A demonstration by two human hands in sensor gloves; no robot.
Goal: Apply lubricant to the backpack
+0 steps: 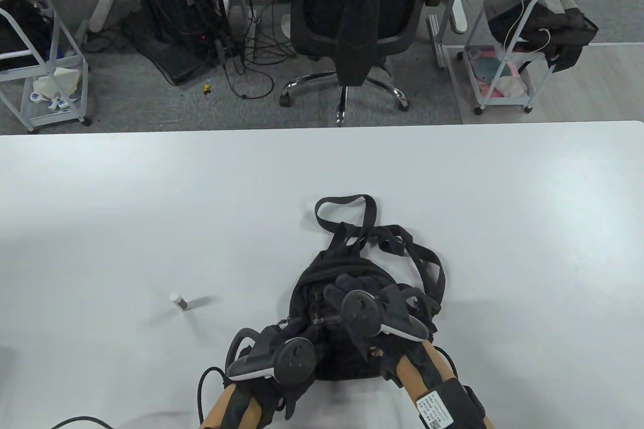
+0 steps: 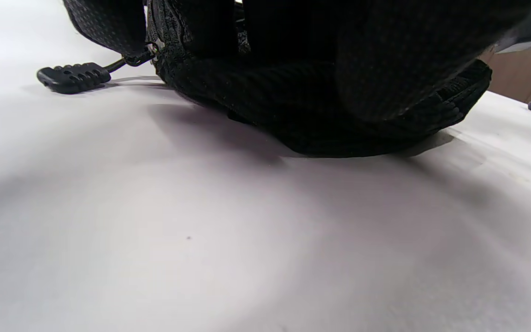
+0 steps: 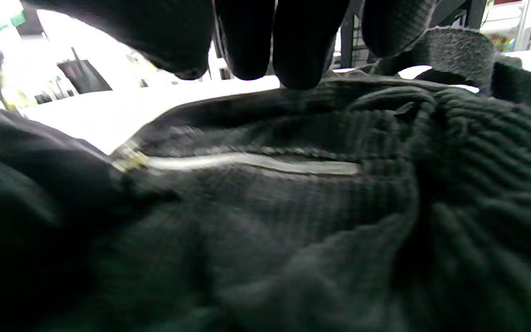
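My right hand (image 1: 375, 306) lies flat on top of the black backpack (image 1: 352, 293), fingers stretched out and pressing the fabric, gripping nothing. My left hand (image 1: 282, 348) sits at the bag's near left corner by the zipper; from the table view I cannot tell whether its fingers pinch anything. The small lubricant tube (image 1: 179, 302) stands well off to my left hand's left, apart from the bag, with bare white table (image 1: 503, 197) all round it. The straps (image 1: 352, 218) trail away beyond my right fingertips, and wide open tabletop lies on both sides.

The left wrist view adds what the overhead misses: the bag's bottom edge resting on the table, and a ribbed zipper pull (image 2: 74, 77) lying flat on the surface just beside the bag. My left fingers are too dark to make out here.

In the right wrist view, my fingertips (image 3: 300, 55) hang straight, one touching the ribbed fabric, with a pale zipper line (image 3: 247, 162) just below them.
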